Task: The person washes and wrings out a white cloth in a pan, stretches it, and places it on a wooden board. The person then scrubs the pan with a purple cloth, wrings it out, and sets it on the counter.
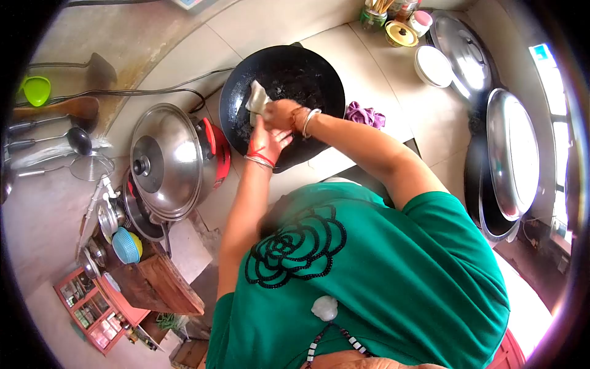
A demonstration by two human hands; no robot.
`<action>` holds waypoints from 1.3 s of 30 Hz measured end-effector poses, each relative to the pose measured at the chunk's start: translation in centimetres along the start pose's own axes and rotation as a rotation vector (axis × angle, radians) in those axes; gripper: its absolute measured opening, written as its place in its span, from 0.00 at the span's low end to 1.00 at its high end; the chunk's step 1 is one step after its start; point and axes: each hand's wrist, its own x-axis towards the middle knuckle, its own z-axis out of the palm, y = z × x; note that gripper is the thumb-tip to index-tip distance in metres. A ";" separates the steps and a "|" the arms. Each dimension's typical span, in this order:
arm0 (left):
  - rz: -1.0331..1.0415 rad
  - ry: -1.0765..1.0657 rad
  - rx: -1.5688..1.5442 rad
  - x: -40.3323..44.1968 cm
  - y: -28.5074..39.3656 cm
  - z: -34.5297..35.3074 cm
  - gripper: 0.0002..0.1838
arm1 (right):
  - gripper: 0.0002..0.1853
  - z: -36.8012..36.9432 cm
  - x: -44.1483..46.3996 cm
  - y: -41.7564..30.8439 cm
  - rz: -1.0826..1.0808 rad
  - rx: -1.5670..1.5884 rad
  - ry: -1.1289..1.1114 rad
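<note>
And there's the pale, limp piece over the black wok, left hand spread beside it, right hand curled close, its pinch hidden; best worked low, wrists clear of the rim.

Limp, creased pale piece over the round, black wok.

A red pot is topped by a steel lid. Ladles and a green scoop are hung along the wall. A blue basket is seen near a wooden board, with a red cabinet beyond. On the surface, a white bowl is set near a yellow pot. A dark pan is partly covered by an oval lid.
</note>
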 end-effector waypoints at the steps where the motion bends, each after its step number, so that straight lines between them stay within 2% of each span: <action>1: -0.001 -0.144 -0.093 0.9 0.5 -0.5 0.29 | 0.16 0.7 0.1 -1.2 -0.182 -0.026 0.013; 3: 0.093 -0.475 -0.156 0.5 1.7 -2.3 0.28 | 0.17 0.3 -2.2 -4.6 -0.088 0.213 0.110; 4: 0.093 -0.476 -0.155 2.4 1.7 -4.8 0.28 | 0.16 -1.2 -3.9 -6.4 -0.088 0.334 0.107; 7: 0.176 -0.349 -0.073 0.9 2.7 -2.8 0.24 | 0.13 -1.2 -6.0 -8.3 -0.161 0.413 0.201; 9: 0.247 -0.208 -0.004 0.3 2.8 -1.0 0.21 | 0.10 -0.6 -6.7 -9.2 -0.206 0.309 0.349; 11: 0.262 -0.170 0.021 -0.1 2.6 -0.4 0.21 | 0.08 -1.3 -7.2 -9.4 -0.199 0.329 0.459; 13: 0.149 -0.475 -0.131 0.0 2.7 -0.6 0.18 | 0.08 -0.7 -6.3 -8.3 -0.208 0.245 0.454; 14: 0.237 -0.545 -0.196 1.1 2.5 0.0 0.19 | 0.09 -0.7 -5.5 -7.6 -0.212 0.159 0.454; 15: 0.182 -0.693 -0.359 5.2 1.9 -3.4 0.16 | 0.11 -1.2 -5.1 -7.2 -0.192 0.188 0.482; 17: 0.132 -0.068 -0.207 -0.4 2.0 3.5 0.21 | 0.13 -1.1 -2.3 -4.6 -0.095 -0.058 0.506; 18: 0.190 0.018 -0.181 0.0 1.9 4.0 0.22 | 0.14 -1.8 -1.7 -4.2 -0.005 0.026 0.518; 20: 0.253 -0.017 -0.138 1.2 1.8 2.9 0.22 | 0.17 -2.3 -1.5 -3.8 0.188 0.164 0.474; 21: 0.302 -0.012 -0.077 1.3 1.6 2.7 0.21 | 0.20 -2.2 -1.1 -2.9 0.184 0.174 0.459; 23: 0.410 0.134 0.091 0.8 2.0 1.6 0.19 | 0.25 -2.9 -0.7 -1.2 0.276 0.222 0.319; 25: 0.476 0.268 0.311 -1.2 2.7 1.4 0.20 | 0.30 -1.5 1.5 2.4 0.419 0.256 0.301; 26: 0.507 0.322 0.332 -2.6 3.2 2.2 0.24 | 0.32 -2.0 0.7 2.5 0.485 0.276 0.361; 27: 0.470 0.434 0.284 -2.3 3.6 1.6 0.27 | 0.30 -2.5 -0.6 1.6 0.465 0.156 0.308; 29: 0.477 0.497 0.345 -1.8 3.7 0.0 0.29 | 0.26 2.2 0.3 3.9 0.232 -0.195 0.099; 30: 0.500 0.447 0.389 -1.9 3.6 -0.3 0.25 | 0.23 2.6 -0.1 3.7 -0.039 -0.139 0.103; 31: 0.532 0.397 0.430 -1.9 3.3 -0.6 0.19 | 0.21 2.7 -0.5 3.7 -0.291 -0.382 -0.050; 33: 0.490 0.296 0.487 -1.9 3.0 -0.3 0.13 | 0.19 -0.7 -1.2 1.3 -0.079 -0.426 -0.283; 34: 0.487 0.278 0.505 -1.8 2.6 0.2 0.13 | 0.20 -1.2 -0.1 2.2 -0.002 -0.376 -0.233; 35: 0.528 0.207 0.550 -2.1 2.1 0.6 0.14 | 0.21 -0.9 -0.5 3.1 0.150 -0.252 0.015; 37: 0.578 0.071 0.606 -1.8 1.7 0.9 0.17 | 0.21 -2.4 -1.2 0.6 0.099 -0.445 -0.268; 38: 0.596 -0.002 0.636 -1.5 1.8 0.9 0.22 | 0.18 -3.4 -1.8 -0.6 -0.072 -0.414 -0.304; 39: 0.594 -0.002 0.636 -1.8 1.7 1.4 0.22 | 0.16 -4.0 -2.2 -1.4 -0.242 -0.380 -0.340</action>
